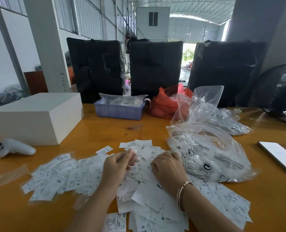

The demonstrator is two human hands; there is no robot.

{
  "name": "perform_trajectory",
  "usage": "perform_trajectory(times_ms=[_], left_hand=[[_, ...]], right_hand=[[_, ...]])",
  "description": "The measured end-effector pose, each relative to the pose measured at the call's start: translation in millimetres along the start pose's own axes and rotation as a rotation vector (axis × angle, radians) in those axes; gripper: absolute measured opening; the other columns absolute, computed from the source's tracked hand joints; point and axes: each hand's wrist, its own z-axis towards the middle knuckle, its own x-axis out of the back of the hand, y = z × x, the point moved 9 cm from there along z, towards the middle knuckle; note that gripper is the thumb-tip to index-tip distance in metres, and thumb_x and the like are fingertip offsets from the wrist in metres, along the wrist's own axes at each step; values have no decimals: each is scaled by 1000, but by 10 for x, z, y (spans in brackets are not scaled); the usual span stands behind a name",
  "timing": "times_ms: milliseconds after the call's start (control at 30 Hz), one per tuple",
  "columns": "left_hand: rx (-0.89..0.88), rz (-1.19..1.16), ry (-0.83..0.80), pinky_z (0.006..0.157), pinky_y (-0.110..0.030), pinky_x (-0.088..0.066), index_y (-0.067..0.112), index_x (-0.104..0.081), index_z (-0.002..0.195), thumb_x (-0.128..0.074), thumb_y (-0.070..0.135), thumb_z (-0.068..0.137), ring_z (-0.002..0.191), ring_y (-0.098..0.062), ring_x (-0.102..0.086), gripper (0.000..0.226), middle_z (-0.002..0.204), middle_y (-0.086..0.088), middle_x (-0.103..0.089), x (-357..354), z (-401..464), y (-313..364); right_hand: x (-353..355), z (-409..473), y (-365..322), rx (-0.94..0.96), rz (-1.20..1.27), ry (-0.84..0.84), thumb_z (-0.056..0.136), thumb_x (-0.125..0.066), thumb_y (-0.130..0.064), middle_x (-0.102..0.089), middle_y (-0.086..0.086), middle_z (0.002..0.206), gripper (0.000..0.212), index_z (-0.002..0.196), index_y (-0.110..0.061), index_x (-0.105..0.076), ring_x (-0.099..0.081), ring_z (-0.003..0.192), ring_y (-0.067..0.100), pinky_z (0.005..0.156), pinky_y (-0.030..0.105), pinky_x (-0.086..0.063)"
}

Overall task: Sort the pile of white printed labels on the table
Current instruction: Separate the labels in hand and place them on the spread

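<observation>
While hands (144,164) cover labels (58,174), print blurred, forearms cropped

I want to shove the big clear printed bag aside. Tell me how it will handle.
The clear bag is thin, crumpled film, so it will probably flop and deform rather than slide as one piece. It looks lightly filled, so likely light. It rests on some labels, so pushing it may drag them along.

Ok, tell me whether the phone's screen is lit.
Yes, the phone lies face up at the right edge of the table with its screen glowing white.
</observation>
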Motion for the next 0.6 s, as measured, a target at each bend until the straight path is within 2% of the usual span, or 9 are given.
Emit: perform_trajectory(times_ms=[67, 167, 333, 400, 467, 600], left_hand=[[7, 5, 6, 55, -12, -51, 19, -72, 81, -59, 37, 91, 69, -4, -69, 25, 73, 7, -74, 11, -4, 3], [13, -20, -15, 54, -14, -51, 19, -72, 85, -58, 35, 92, 64, -6, -68, 23, 74, 4, -74, -2, -2, 6], [17, -82, -61, 55, -16, -52, 19, -71, 95, -59, 20, 93, 62, -8, -66, 12, 75, 3, -72, -28, 9, -6], [38, -95, -77, 55, -18, -52, 21, -70, 96, -56, 12, 94, 60, -9, -64, 17, 72, 3, -70, -26, 17, -31], [79, -103, -96, 53, -21, -49, 20, -68, 95, -51, 3, 90, 56, -10, -61, 25, 66, 1, -66, -33, 24, -70], [55, -103, -74, 51, -17, -47, 15, -59, 99, -51, -8, 86, 55, -7, -60, 28, 73, 0, -67, -18, 48, -54]], right_hand=[[11, -15, -11, 3, 62, 12, 97, -32, -33, -66, -10, 106, 32, 101, -26, -63, -52, 105, 11, 94, 28, -25], [18, -33, -20, 1, 153, 23, 98, -34, -32, -64, -12, 116, 31, 117, -31, -58, -54, 109, 9, 94, 26, -25], [-25, -13, -128, 100, 107, -41, 98, -35, -20, -59, -3, 115, 36, 125, -27, -56, -54, 103, 19, 91, 26, -28], [16, -19, -156, 124, 150, -3, 98, -36, -17, -59, -3, 114, 37, 128, -27, -55, -54, 101, 19, 86, 23, -26], [105, -36, -105, 72, 284, 79, 97, -38, -13, -62, -5, 113, 39, 130, -27, -54, -54, 97, 18, 77, 17, -24], [165, -88, 6, -14, 485, 177, 97, -41, -13, -59, -11, 110, 36, 127, -28, -53, -55, 92, 14, 75, 23, -40]])
